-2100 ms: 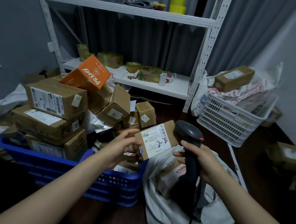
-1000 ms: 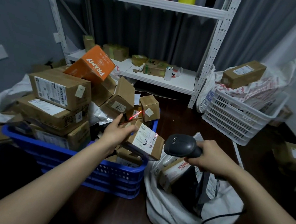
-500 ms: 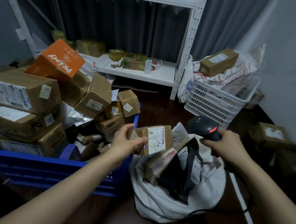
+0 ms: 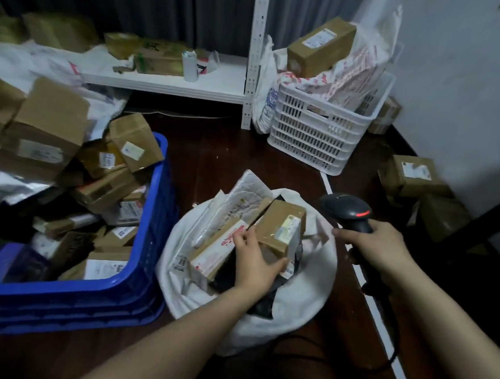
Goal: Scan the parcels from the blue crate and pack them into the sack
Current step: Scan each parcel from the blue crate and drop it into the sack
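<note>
Left hand (image 4: 254, 262): curled round a small brown parcel (image 4: 280, 225), thumb on its near right edge, fingers on its left side.
Parcel: sat inside the sack mouth, label turned to the right.
Right hand (image 4: 379, 247): wrapped round the handle of a black scanner (image 4: 346, 212), red light lit on its head, just right of the sack.
Sack (image 4: 300, 302): white, open, on the dark floor; also held a red-and-white box (image 4: 218, 246) beside the parcel.
Blue crate (image 4: 156, 200): just left of the sack, heaped with brown parcels.
White basket (image 4: 314, 140): beyond the sack, a long brown box (image 4: 321, 46) on top.
</note>
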